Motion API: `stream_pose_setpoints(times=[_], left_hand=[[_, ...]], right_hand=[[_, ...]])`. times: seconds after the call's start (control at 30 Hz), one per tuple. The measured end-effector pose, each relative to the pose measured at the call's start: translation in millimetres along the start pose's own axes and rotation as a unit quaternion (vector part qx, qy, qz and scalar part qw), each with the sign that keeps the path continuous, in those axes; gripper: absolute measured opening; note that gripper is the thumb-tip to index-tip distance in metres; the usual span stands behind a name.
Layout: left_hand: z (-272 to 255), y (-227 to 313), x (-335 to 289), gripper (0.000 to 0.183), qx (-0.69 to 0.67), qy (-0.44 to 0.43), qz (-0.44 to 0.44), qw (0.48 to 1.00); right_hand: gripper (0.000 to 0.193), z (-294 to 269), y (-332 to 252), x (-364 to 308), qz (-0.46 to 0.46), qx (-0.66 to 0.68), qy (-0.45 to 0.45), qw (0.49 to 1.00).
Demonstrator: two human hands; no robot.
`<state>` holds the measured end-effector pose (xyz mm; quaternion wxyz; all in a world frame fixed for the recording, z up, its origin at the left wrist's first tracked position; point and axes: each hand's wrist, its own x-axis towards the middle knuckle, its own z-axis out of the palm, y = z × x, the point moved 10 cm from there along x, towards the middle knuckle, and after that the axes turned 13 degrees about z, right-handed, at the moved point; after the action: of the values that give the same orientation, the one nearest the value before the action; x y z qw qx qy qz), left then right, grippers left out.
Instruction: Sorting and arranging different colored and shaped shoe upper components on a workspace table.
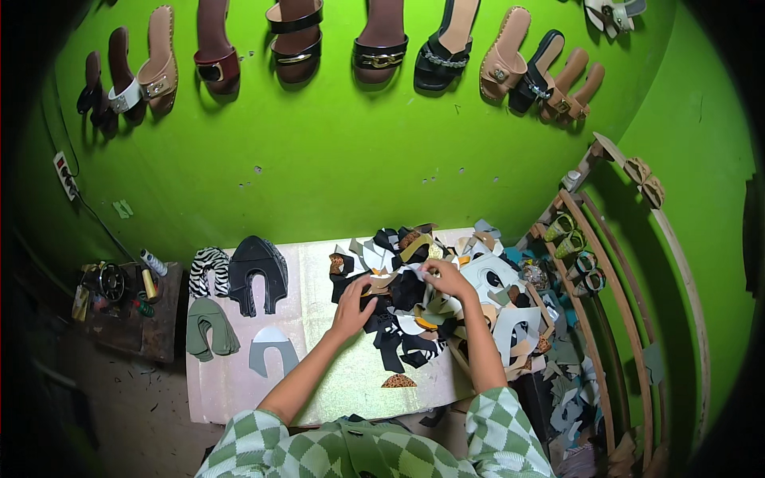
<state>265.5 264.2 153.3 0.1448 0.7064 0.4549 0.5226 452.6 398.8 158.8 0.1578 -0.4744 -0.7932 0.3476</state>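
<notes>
A heap of offcuts in black, white, tan, grey and leopard print (382,338) covers the right half of the pale table (319,398). My left hand (351,307) rests at the heap's left side, fingers apart, with nothing seen in it. Over the middle of the heap, my right hand (448,280) pinches the edge of a black scrap (409,291) with a whitish part near the fingertips. Left of the heap lie U-shaped cut pieces: a zebra-print stack (199,275), a black stack (269,267), a green stack (205,334) and a grey piece (261,357) with a white piece at its top.
Sandals (380,60) hang in a row on the green wall. A small dark side table (139,331) with tools and a spray can (151,261) stands at left. To the right, a wooden rack (637,334) holds sandals, and more scraps (566,398) are piled beside the table.
</notes>
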Motion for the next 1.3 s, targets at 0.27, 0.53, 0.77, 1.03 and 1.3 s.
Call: stream_pose_setpoints(times=[0.27,0.53,0.77,1.03,1.3], left_hand=[[11,23,11,0.043,-0.149,-0.192,-0.019,0.97],[1,-31,-118,0.024,-0.224,-0.26,-0.171,0.924],[-24,-67,-169,0.016,-0.207,-0.192,-0.27,0.921],[-35,-122,-188,0.028,0.056,-0.159,-0.313,0.935],[-43,-118,-177,0.045,0.16,-0.134,-0.227,0.951]], right_hand=[[0.013,53,-109,-43,-0.063,0.114,-0.181,0.975],[0.011,183,-55,-82,0.025,0.204,-0.291,0.934],[0.015,234,-33,-93,0.044,0.182,-0.244,0.951],[0.022,231,-13,-54,0.063,-0.007,0.01,0.998],[0.046,145,-16,93,0.005,0.001,0.185,0.983]])
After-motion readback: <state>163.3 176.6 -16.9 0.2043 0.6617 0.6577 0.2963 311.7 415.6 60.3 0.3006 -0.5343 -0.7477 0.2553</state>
